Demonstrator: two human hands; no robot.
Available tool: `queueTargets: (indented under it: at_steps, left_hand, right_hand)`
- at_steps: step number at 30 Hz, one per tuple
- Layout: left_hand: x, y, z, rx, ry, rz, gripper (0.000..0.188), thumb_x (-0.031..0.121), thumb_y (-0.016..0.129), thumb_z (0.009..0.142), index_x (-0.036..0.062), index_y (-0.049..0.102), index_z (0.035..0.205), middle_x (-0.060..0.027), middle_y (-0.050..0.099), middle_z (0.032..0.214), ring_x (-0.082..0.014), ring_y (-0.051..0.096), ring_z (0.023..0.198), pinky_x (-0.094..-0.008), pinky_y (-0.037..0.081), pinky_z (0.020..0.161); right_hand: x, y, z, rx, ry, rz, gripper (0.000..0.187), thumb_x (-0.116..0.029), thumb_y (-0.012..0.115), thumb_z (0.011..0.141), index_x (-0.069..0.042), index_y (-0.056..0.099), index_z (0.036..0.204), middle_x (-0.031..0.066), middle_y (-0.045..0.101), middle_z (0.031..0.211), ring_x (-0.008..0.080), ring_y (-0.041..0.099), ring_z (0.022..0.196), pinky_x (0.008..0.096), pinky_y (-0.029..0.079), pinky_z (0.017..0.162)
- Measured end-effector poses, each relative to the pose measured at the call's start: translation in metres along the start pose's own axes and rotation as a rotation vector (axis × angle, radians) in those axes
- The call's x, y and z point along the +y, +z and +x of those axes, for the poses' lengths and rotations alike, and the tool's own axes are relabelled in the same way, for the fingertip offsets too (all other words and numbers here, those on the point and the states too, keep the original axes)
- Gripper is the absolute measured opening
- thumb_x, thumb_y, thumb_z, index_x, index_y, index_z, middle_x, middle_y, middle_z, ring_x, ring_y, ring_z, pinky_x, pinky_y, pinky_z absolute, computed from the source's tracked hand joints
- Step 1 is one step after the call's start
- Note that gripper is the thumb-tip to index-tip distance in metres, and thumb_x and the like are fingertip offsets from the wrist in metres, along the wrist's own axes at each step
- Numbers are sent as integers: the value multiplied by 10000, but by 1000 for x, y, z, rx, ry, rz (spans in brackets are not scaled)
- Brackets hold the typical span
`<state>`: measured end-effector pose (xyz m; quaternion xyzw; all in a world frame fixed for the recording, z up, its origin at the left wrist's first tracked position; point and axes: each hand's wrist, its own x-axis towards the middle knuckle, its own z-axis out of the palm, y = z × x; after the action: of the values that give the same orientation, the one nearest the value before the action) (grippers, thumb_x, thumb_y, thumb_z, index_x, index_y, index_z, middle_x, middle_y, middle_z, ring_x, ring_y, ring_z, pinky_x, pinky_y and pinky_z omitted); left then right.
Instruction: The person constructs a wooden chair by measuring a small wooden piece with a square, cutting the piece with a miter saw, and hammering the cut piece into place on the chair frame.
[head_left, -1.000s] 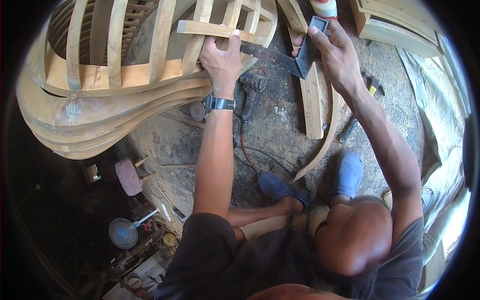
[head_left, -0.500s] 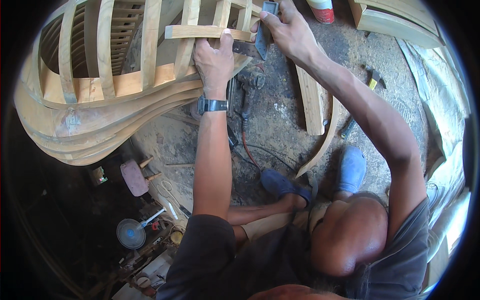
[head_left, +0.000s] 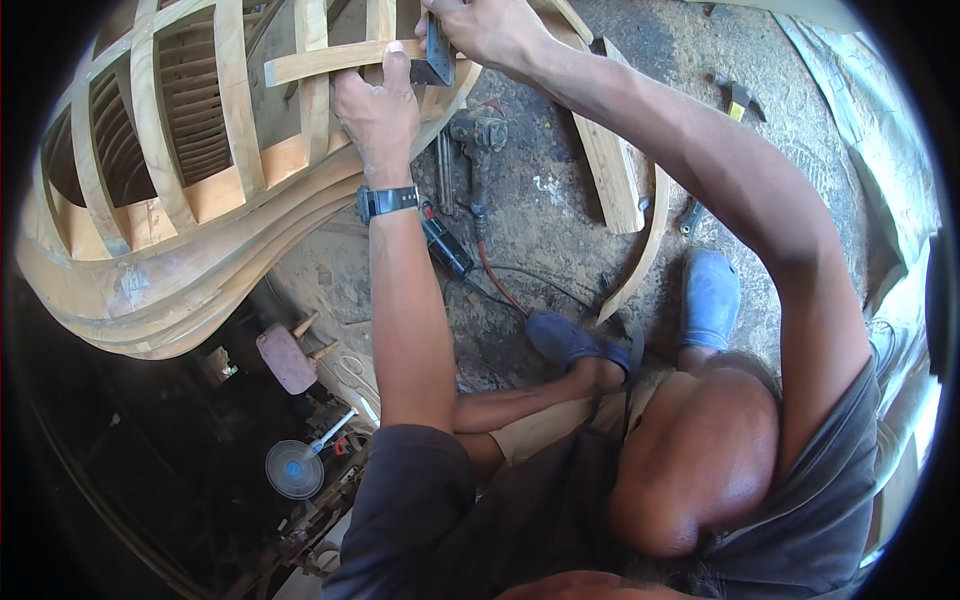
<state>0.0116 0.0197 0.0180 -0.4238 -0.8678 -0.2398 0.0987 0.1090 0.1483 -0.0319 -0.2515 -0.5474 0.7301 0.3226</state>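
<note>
My left hand (head_left: 375, 120) closes on a short, slightly curved wooden strip (head_left: 310, 63), thumb on top. The strip lies across the upright ribs of a boat-shaped wooden frame (head_left: 160, 150) with layered curved planks. In my right hand (head_left: 490, 30) is a blue metal tool that looks like a try square (head_left: 437, 50), its dark blade pointing left beneath the strip's right part. The square hides the strip's right end. My right fingers are partly cut off by the top edge.
On the stained floor lie a power tool (head_left: 480, 135) with a cord, a green-black tool (head_left: 445, 245), a wooden board (head_left: 608, 175), a curved strip (head_left: 645, 245) and a hammer (head_left: 740, 100). A stool (head_left: 287, 358) and a small fan (head_left: 295, 468) stand at lower left. Plastic sheeting (head_left: 850, 130) lines the right.
My right hand has brought the square leftward, from beside the strip's right end to over it. My left hand keeps its grip on the strip. The whole view has shifted.
</note>
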Motion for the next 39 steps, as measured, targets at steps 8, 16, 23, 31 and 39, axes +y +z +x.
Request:
queueTargets:
  at_steps: [8, 16, 23, 31, 39]
  left_hand:
    - [-3, 5, -2, 39, 8, 16, 560, 449, 687, 918, -91, 706, 1068, -305, 690, 1063, -460, 647, 1019, -521, 478, 940]
    - [4, 4, -8, 28, -5, -33, 632, 421, 709, 925, -122, 611, 1234, -349, 587, 1298, -473, 564, 1198, -507, 427, 1049]
    - [5, 2, -8, 16, -13, -44, 733, 374, 712, 929, -132, 489, 1411, -321, 516, 1450, -436, 527, 1308, -475, 405, 1115]
    - [-2, 7, -6, 40, 24, -41, 688, 363, 702, 933, -109, 509, 1394, -299, 567, 1384, -414, 562, 1268, -470, 424, 1090]
    - [4, 4, -6, 16, -63, -128, 546, 346, 721, 921, -74, 646, 1263, -252, 702, 1180, -369, 660, 1149, -452, 481, 1016]
  right_hand:
    - [8, 6, 7, 52, -98, -95, 233, -205, 586, 997, 16, 517, 1027, 189, 703, 835, 360, 718, 852, 470, 547, 778]
    - [7, 6, 3, 43, -38, -37, 251, -228, 592, 1007, 8, 515, 1049, 174, 709, 847, 326, 722, 845, 438, 551, 755]
    - [-4, -15, -13, 13, -8, -39, 282, -274, 611, 1018, -5, 530, 1046, 87, 643, 805, 174, 633, 737, 343, 512, 666]
    - [8, -10, -2, 1, -131, 25, 256, -255, 620, 1019, -11, 546, 1009, 56, 606, 785, 167, 595, 716, 345, 497, 641]
    - [12, 5, 6, -21, -6, 113, 209, -224, 649, 1013, -38, 559, 1046, 50, 618, 822, 145, 604, 705, 323, 517, 623]
